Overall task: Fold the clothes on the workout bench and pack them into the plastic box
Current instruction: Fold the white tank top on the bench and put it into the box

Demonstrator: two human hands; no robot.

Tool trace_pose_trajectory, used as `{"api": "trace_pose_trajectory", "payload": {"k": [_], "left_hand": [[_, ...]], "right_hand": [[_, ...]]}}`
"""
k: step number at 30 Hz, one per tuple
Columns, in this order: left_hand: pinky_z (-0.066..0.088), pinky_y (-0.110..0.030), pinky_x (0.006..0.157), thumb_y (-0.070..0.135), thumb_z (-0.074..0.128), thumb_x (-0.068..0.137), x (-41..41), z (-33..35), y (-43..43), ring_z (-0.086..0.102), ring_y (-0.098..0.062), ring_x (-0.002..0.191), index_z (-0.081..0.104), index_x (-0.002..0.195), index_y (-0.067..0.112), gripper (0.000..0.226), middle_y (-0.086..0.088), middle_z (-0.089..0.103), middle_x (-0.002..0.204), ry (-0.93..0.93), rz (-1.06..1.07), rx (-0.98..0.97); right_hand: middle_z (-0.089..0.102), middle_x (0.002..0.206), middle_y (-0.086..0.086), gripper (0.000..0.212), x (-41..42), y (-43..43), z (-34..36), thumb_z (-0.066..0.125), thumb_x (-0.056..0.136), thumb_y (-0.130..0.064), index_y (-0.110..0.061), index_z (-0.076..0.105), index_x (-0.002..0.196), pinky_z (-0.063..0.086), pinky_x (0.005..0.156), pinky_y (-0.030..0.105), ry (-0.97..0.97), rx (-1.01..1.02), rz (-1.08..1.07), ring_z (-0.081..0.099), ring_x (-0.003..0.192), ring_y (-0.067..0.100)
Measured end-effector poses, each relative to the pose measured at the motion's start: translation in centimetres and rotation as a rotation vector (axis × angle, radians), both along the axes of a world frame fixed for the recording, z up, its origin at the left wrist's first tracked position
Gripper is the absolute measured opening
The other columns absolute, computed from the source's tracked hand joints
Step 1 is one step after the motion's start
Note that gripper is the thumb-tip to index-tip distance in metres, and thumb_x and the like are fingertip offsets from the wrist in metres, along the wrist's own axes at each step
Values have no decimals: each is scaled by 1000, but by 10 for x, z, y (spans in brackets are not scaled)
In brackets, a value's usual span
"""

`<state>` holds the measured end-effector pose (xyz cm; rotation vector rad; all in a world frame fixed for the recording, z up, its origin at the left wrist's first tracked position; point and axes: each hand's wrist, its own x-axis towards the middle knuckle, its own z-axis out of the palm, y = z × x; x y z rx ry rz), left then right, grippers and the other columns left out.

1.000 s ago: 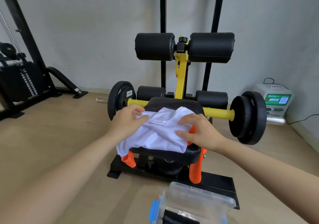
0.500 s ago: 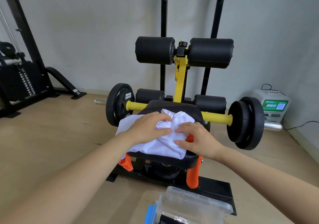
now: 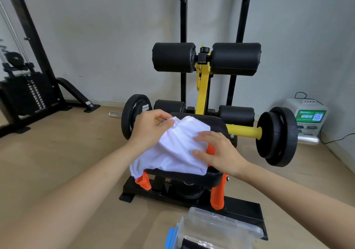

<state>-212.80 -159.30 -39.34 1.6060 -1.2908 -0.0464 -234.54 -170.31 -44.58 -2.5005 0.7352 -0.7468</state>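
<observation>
In front of the workout bench (image 3: 218, 125), the clear plastic box (image 3: 217, 227) is cut off by the frame's lower edge. On the bench seat lies a white garment (image 3: 178, 147). The left hand (image 3: 149, 127) pinches its far left corner, and the right hand (image 3: 219, 150) lies flat on its right edge, fingers spread. Orange cloth (image 3: 217, 197) beneath is mostly hidden. Behind the bench, a weight plate (image 3: 143, 107) reads "HAMMER STRENGTH".

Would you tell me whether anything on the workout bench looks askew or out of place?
The white garment lies crooked on the bench seat, its near left corner drooping over the edge. Orange fabric, seemingly another garment, hangs out beneath it on both sides. Nothing looks spilled or damaged.
</observation>
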Motion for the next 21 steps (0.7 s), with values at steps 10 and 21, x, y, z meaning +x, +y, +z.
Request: {"api": "trace_pose_trajectory", "payload": {"k": [10,21], "left_hand": [[47,-23,60,17,75,83,59,-27,59,69,-13,83,74,83,24,7,10,71,79,52,332,395],[43,-26,90,23,75,85,59,-43,51,52,-8,112,71,107,31,24,9,62,118,-200,-27,394]], "right_hand": [[51,130,-8,52,31,21,-3,61,86,-58,-30,61,130,40,100,29,97,-69,83,50,117,14],[66,107,-5,32,50,13,14,77,77,-10,-25,74,106,53,88,35,-92,89,12,63,93,16]]}}
